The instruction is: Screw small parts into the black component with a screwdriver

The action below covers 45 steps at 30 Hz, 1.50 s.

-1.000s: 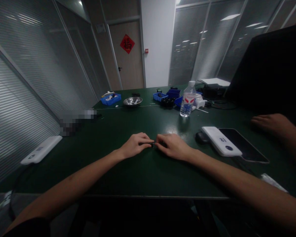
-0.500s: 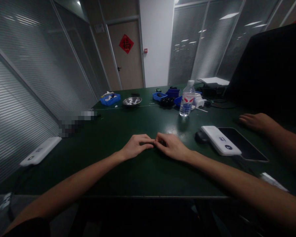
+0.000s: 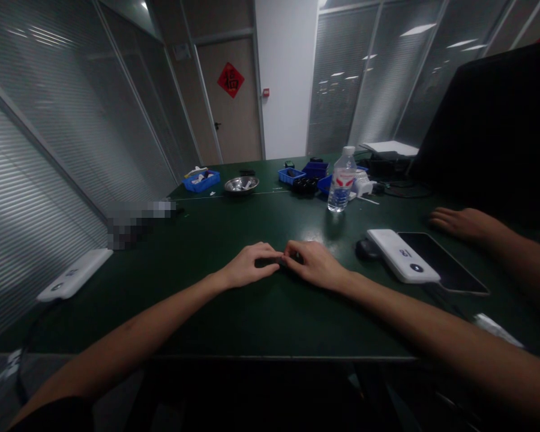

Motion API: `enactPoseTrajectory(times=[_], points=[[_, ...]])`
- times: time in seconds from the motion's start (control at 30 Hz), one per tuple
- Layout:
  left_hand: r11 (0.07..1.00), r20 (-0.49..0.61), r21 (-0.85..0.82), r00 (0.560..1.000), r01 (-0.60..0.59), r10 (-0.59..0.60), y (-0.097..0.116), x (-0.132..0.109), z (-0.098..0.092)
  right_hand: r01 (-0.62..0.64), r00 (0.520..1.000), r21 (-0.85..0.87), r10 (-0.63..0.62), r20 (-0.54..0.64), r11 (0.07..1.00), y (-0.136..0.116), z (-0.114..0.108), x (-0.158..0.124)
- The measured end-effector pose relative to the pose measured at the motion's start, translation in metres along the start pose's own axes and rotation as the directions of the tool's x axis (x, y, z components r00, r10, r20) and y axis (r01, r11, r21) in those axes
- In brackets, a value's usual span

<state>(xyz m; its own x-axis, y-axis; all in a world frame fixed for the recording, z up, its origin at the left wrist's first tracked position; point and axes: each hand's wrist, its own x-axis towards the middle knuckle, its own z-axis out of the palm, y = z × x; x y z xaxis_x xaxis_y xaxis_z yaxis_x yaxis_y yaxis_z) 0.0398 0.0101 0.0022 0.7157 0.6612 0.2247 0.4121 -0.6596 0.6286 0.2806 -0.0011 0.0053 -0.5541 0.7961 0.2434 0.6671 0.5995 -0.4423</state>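
Both hands are over the middle of the dark green table [image 3: 270,324], fingertips meeting. My left hand [image 3: 251,264] has its thumb apart from its fingers, with a gap between them and nothing visible in it. My right hand [image 3: 312,263] is curled, thumb and forefinger pressed together at the left hand's fingertips. Whether something small is held in that pinch cannot be made out. A clear water bottle [image 3: 341,183] with a red and white label stands upright beyond my right hand. To the right lies a white power bank [image 3: 402,255] beside a black mouse [image 3: 367,249].
A dark tablet [image 3: 450,264] lies under the power bank's right side. Another person's hand [image 3: 465,223] rests near a black monitor [image 3: 495,132]. Behind are a metal bowl [image 3: 242,185] and a blue basket [image 3: 201,181]. Another white power bank [image 3: 76,275] lies left.
My left hand's thumb and fingers have spread slightly apart, and both hands have shifted a little. The other person's hand has moved slightly left.
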Motion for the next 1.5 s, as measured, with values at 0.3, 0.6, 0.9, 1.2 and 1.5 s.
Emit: enactPoseTrajectory(times=[0.3, 0.6, 0.9, 1.2, 1.5], points=[[0.952, 0.132, 0.288, 0.989, -0.103, 0.068, -0.01, 0.001, -0.004, -0.012, 0.998, -0.238, 0.028, 0.062, 0.971, 0.007, -0.013, 0.002], [0.986, -0.05, 0.167, 0.998, -0.021, 0.029, 0.008, -0.001, -0.001, -0.112, 0.992, -0.295, 0.124, 0.021, 0.949, 0.008, -0.015, 0.002], [0.995, -0.05, 0.104, 0.999, 0.008, -0.002, 0.012, 0.0, 0.004, -0.03, 0.998, -0.413, 0.051, 0.039, 0.91, 0.002, -0.018, 0.002], [0.982, 0.029, 0.189, 1.0, -0.013, 0.008, 0.013, -0.001, 0.003, -0.07, 0.997, -0.466, 0.083, 0.008, 0.882, -0.009, -0.041, -0.001], [0.981, 0.026, 0.191, 0.999, -0.044, 0.04, 0.006, -0.003, 0.004, -0.088, 0.986, -0.352, 0.032, -0.161, 0.932, -0.036, -0.061, -0.057]])
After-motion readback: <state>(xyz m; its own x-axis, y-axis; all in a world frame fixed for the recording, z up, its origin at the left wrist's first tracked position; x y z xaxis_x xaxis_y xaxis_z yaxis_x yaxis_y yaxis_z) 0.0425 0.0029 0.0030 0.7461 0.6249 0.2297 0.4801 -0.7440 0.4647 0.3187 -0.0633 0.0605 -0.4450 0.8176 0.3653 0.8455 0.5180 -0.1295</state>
